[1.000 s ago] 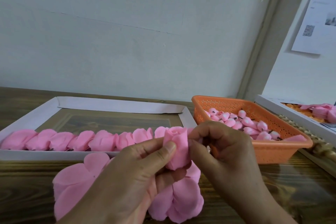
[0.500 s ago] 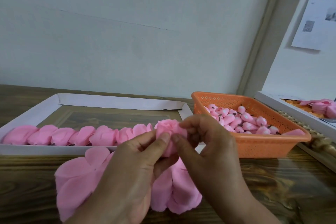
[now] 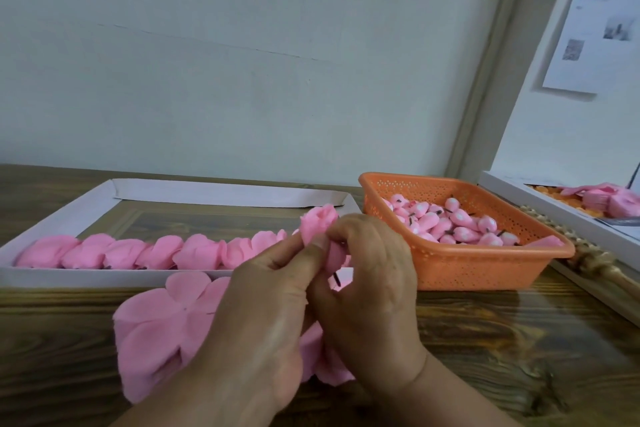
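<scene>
my left hand and right hand pinch the rose bud at frame centre. finished roses fill one tray row; cores in the basket remain.

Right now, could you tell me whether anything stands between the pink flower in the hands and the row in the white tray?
Nothing visible does. The left hand and right hand pinch the pink flower at the right end of the row, above the near edge of the white tray; the orange basket stands off to the right.
</scene>
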`<state>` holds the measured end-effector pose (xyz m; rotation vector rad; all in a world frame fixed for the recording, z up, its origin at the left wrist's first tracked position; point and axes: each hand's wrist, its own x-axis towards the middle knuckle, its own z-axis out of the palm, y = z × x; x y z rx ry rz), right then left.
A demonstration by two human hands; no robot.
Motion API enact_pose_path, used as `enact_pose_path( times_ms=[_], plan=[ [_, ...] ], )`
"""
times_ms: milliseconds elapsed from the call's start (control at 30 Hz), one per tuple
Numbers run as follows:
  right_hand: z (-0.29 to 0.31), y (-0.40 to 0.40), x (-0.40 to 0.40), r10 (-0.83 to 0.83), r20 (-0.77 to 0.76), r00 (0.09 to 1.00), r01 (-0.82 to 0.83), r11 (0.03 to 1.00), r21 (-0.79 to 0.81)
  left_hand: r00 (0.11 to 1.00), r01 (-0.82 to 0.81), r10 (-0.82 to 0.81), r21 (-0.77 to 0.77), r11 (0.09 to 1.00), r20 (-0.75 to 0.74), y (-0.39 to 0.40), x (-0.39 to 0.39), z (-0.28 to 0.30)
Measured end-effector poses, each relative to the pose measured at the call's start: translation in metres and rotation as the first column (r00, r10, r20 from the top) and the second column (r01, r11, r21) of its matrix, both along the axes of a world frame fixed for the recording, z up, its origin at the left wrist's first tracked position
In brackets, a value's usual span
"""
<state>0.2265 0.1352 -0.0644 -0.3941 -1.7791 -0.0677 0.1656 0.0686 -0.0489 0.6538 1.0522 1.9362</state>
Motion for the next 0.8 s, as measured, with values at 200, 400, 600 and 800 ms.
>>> enact_pose_path(
  times_ms=[200, 400, 600, 800],
  plan=[
    [0.005, 0.006, 0.004, 0.107, -0.064, 0.992, -0.115, 0.984, -0.139, 0.973, 0.018, -0.021, -0.017, 1.0, -0.23, 0.001, -0.013, -0.003],
    [0.008, 0.015, 0.014, 0.285, -0.108, 0.952, -0.304, 0.862, -0.406, 0.944, 0.267, -0.26, 0.005, 0.964, -0.204, 0.017, -0.025, -0.002],
    [0.016, 0.017, 0.018, 0.678, -0.366, 0.638, -0.703, 0.319, -0.636, 0.884, 0.466, -0.463, 0.072, 0.882, -0.062, 0.019, -0.038, 0.005],
    [0.013, 0.019, 0.016, 0.718, -0.372, 0.588, -0.699, 0.219, -0.681, 0.885, 0.462, -0.456, 0.062, 0.884, -0.092, 0.023, -0.043, 0.001]
  ],
)
